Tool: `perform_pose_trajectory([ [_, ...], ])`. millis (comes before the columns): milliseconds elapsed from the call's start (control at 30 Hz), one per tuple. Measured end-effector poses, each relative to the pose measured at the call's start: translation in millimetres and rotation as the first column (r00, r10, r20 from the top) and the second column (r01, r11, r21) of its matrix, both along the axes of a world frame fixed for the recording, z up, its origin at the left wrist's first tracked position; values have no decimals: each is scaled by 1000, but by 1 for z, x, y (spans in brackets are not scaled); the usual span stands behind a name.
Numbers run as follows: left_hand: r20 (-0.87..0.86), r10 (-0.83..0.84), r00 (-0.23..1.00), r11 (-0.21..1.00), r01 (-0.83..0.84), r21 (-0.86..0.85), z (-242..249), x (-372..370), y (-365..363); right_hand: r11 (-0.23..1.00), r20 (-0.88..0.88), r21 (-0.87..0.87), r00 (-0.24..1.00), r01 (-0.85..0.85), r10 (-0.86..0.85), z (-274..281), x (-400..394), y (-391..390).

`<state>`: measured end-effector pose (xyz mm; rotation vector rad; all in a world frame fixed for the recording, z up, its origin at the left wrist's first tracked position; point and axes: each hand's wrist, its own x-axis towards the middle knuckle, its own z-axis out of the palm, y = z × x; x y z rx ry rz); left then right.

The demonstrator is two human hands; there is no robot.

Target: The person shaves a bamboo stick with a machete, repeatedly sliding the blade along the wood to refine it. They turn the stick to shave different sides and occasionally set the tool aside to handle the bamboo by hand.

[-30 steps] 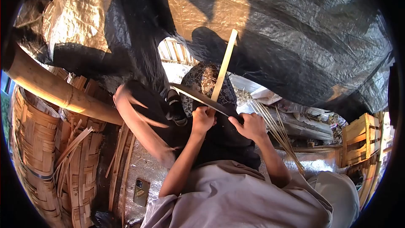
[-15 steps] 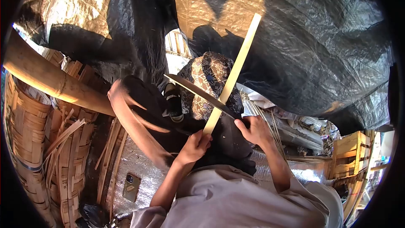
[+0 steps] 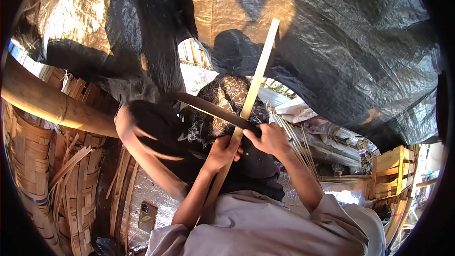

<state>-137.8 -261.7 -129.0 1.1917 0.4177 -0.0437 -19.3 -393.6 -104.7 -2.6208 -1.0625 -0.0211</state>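
Note:
A long pale bamboo strip (image 3: pixel 259 72) runs from near my lap up toward the tarp. My left hand (image 3: pixel 222 154) is wrapped round the strip, whose lower end passes beneath it toward my shirt. My right hand (image 3: pixel 270 139) grips the handle of a large knife (image 3: pixel 208 108). The dark blade points up and left and crosses the strip just above my left hand. Behind the crossing lies a brown and black patterned cloth (image 3: pixel 232 90).
A thick bamboo pole (image 3: pixel 61 106) and woven bamboo baskets (image 3: pixel 38 151) stand at the left. A phone (image 3: pixel 147 215) lies on the silvery surface. Dark tarp (image 3: pixel 341 42) hangs ahead. A wooden crate (image 3: pixel 391 173) stands at the right.
The strip has slid down toward my lap, its lower end now past my left hand. My right hand and the knife have moved left, closer to my left hand.

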Motion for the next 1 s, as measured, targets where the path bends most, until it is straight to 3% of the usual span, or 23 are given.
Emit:
perform_pose_trajectory([
  [33, -21, 34, 999, 991, -31, 134, -4, -7, 0, 999, 2, -35, 1000, -4, 4, -6, 3, 4],
  [100, -61, -26, 998, 989, 34, 144, -16, -26, -1, 999, -60, -26, 998, 18, -20, -7, 6, 13],
  [200, -123, 41, 992, 994, -27, 110, -11, -38, 2, 1000, -57, 9, 998, 1, 0, -12, 13, 23],
  [267, -258, 19, 966, 998, -32, -49, -8, -35, 4, 1000, -57, 8, 998, -23, 23, -14, 14, 25],
  [333, -220, 2, 975, 995, -23, -96, -16, -28, 11, 997, -153, -80, 988, -14, 1, -8, 14, 28],
  [500, -128, -22, 992, 991, 5, -134, -16, 4, 31, 996, -251, -90, 968, -15, -8, -11, 15, 34],
  [567, -139, 3, 990, 993, -20, -118, -12, 19, 35, 995, -284, -95, 959, -11, -16, -9, 16, 37],
  [700, -182, -26, 983, 967, -21, -253, -16, 26, 37, 996, -289, -84, 956, 25, -49, -16, 15, 40],
  [800, -134, 31, 991, 992, -46, -117, -20, 23, 32, 1000, -203, -7, 979, 4, -5, -26, 15, 40],
  [1000, -168, 111, 980, 992, -98, 85, -21, 6, 20, 1000, -168, -14, 986, 16, -18, -26, 15, 50],
])
